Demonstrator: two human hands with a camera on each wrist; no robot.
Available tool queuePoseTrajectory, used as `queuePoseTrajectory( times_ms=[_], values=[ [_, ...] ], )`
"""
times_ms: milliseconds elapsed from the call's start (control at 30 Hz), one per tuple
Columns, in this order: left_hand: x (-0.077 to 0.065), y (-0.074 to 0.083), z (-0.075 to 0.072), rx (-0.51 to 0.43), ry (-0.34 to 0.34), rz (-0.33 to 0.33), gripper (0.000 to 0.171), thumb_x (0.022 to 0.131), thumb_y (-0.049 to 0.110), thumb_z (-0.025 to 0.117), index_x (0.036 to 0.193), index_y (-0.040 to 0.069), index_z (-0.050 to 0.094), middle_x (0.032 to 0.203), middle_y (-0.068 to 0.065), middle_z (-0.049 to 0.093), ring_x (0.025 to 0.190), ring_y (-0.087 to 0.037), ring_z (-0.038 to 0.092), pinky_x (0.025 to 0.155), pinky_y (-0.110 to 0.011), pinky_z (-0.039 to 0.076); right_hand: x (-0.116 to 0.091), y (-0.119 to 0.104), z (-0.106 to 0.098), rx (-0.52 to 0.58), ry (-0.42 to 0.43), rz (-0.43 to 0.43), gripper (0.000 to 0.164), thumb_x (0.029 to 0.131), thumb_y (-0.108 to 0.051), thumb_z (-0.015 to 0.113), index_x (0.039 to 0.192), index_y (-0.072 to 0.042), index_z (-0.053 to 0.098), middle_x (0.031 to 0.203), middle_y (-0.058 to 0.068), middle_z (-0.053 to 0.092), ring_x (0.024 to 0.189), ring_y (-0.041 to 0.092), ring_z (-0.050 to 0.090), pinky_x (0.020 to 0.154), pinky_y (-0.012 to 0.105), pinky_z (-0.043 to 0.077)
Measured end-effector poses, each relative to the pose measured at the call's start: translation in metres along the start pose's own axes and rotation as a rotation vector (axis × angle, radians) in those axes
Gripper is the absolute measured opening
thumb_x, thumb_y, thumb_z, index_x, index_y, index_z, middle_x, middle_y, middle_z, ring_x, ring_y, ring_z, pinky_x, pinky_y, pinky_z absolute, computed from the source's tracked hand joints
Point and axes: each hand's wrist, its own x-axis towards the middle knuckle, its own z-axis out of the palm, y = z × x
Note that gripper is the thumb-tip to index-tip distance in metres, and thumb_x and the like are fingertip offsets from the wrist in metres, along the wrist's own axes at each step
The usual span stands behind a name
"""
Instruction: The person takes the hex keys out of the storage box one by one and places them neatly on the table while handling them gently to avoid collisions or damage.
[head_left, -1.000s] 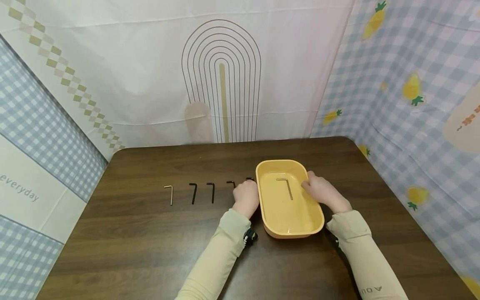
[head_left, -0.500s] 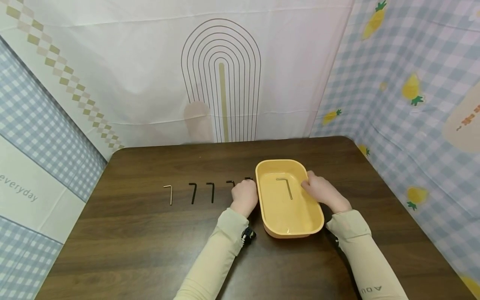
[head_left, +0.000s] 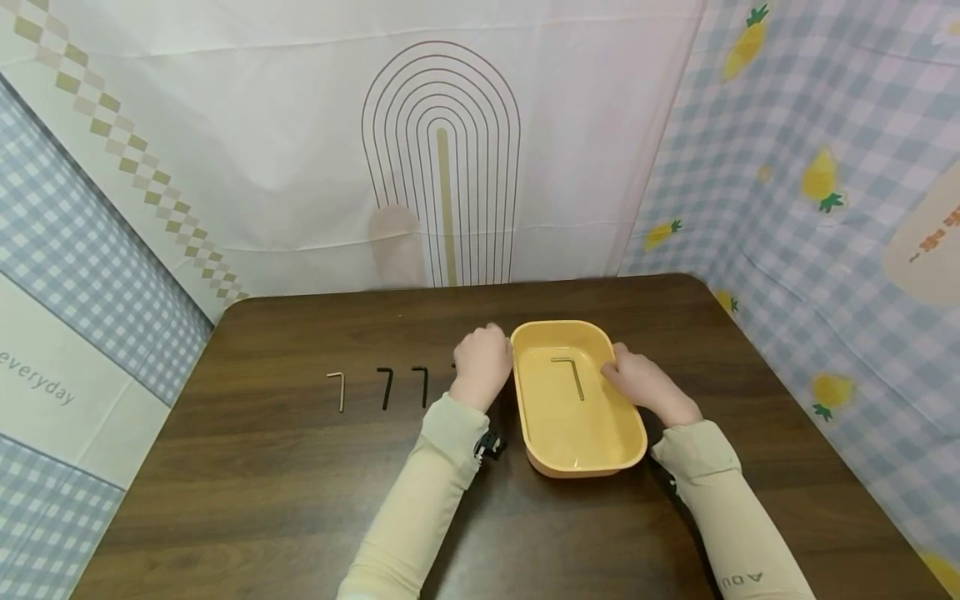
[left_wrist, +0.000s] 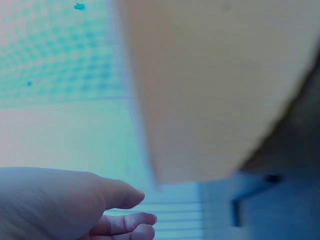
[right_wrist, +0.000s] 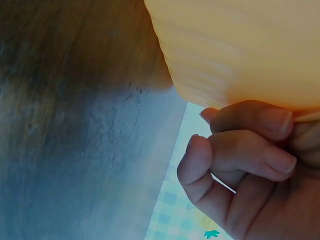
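Observation:
A yellow plastic storage bin (head_left: 581, 425) stands on the table with one brass-coloured Allen key (head_left: 574, 377) inside. My right hand (head_left: 640, 383) holds the bin's right side; in the right wrist view its fingers (right_wrist: 250, 155) curl at the rim. At the bin's upper left is my left hand (head_left: 482, 364). In the left wrist view its thumb and fingers (left_wrist: 127, 220) are loosely bent with nothing visible between them, close to the bin's blurred wall (left_wrist: 210, 90). A black Allen key (left_wrist: 240, 200) shows beyond them. In the head view the left hand covers most of what lies beneath it.
Left of that hand, another brass-coloured Allen key (head_left: 342, 392) and two black Allen keys, one (head_left: 387, 388) beside the other (head_left: 424, 387), lie in a row on the dark wooden table (head_left: 262, 483). Curtains (head_left: 585, 142) hang behind the table's back edge.
My left hand has shifted up and slightly left along the bin's left side, covering more of the black Allen keys there. The right hand and the bin have hardly moved.

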Motion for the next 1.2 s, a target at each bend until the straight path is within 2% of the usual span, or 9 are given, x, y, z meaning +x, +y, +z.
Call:
queuePoseTrajectory(
  times_ms=[100, 233, 367, 500, 600, 733, 900, 1200],
  values=[
    [0.004, 0.012, -0.012, 0.006, 0.025, 0.059, 0.029, 0.104, 0.026, 0.053, 0.091, 0.004, 0.065, 0.076, -0.012, 0.068, 0.066, -0.028, 0.067, 0.051, -0.039, 0.053, 0.0, -0.001, 0.0, -0.002, 0.003, -0.007, 0.044, 0.102, -0.018, 0.037, 0.128, 0.017, 0.035, 0.072, 0.011, 0.053, 0.056, 0.019, 0.055, 0.056, 0.033, 0.047],
    [0.008, 0.033, -0.024, 0.021, 0.014, 0.148, 0.028, 0.105, 0.027, 0.049, 0.09, 0.007, 0.064, 0.077, -0.009, 0.066, 0.065, -0.025, 0.065, 0.05, -0.037, 0.052, 0.0, -0.001, 0.0, -0.003, 0.002, -0.004, 0.042, 0.101, -0.018, 0.036, 0.126, 0.016, 0.036, 0.071, 0.011, 0.053, 0.056, 0.02, 0.055, 0.055, 0.033, 0.047],
    [0.01, 0.054, -0.029, 0.039, -0.026, 0.213, 0.028, 0.104, 0.029, 0.051, 0.086, 0.011, 0.062, 0.075, -0.005, 0.064, 0.063, -0.022, 0.064, 0.048, -0.034, 0.049, 0.0, -0.001, 0.001, -0.001, 0.003, -0.001, 0.039, 0.102, -0.017, 0.037, 0.124, 0.015, 0.037, 0.071, 0.011, 0.052, 0.056, 0.02, 0.054, 0.055, 0.033, 0.046],
    [0.009, 0.073, -0.029, 0.05, -0.088, 0.266, 0.03, 0.104, 0.029, 0.052, 0.078, 0.014, 0.058, 0.067, -0.001, 0.058, 0.054, -0.015, 0.055, 0.043, -0.03, 0.044, 0.0, 0.0, 0.002, 0.0, 0.011, -0.009, 0.034, 0.101, -0.016, 0.037, 0.117, 0.013, 0.039, 0.069, 0.009, 0.049, 0.054, 0.019, 0.052, 0.053, 0.033, 0.045],
    [0.009, 0.084, -0.025, 0.058, -0.13, 0.286, 0.034, 0.103, 0.027, 0.052, 0.071, 0.016, 0.055, 0.062, 0.002, 0.054, 0.05, -0.012, 0.048, 0.041, -0.028, 0.04, 0.0, 0.001, 0.002, 0.002, 0.015, -0.016, 0.032, 0.101, -0.016, 0.036, 0.115, 0.012, 0.04, 0.068, 0.008, 0.047, 0.054, 0.019, 0.051, 0.052, 0.032, 0.044],
    [0.01, 0.094, -0.016, 0.095, -0.194, 0.281, 0.037, 0.102, 0.029, 0.054, 0.068, 0.017, 0.057, 0.063, 0.002, 0.056, 0.051, -0.012, 0.049, 0.042, -0.029, 0.041, 0.0, 0.001, 0.003, 0.01, 0.02, -0.028, 0.03, 0.101, -0.015, 0.037, 0.115, 0.012, 0.04, 0.068, 0.008, 0.047, 0.053, 0.019, 0.052, 0.052, 0.032, 0.044],
    [0.01, 0.101, -0.002, 0.113, -0.261, 0.287, 0.03, 0.101, 0.031, 0.057, 0.074, 0.018, 0.064, 0.072, 0.002, 0.061, 0.058, -0.012, 0.054, 0.047, -0.033, 0.046, -0.002, -0.001, 0.003, -0.013, 0.048, -0.051, 0.027, 0.103, -0.016, 0.039, 0.11, 0.01, 0.042, 0.069, 0.008, 0.049, 0.056, 0.019, 0.053, 0.053, 0.033, 0.045],
    [0.007, 0.112, 0.013, 0.203, -0.302, 0.3, 0.021, 0.1, 0.027, 0.058, 0.084, 0.02, 0.07, 0.083, 0.002, 0.066, 0.065, -0.011, 0.057, 0.052, -0.033, 0.05, -0.003, -0.003, 0.001, -0.041, 0.043, -0.056, 0.03, 0.106, -0.018, 0.04, 0.113, 0.011, 0.042, 0.069, 0.007, 0.045, 0.057, 0.02, 0.051, 0.055, 0.033, 0.044]
  ],
)
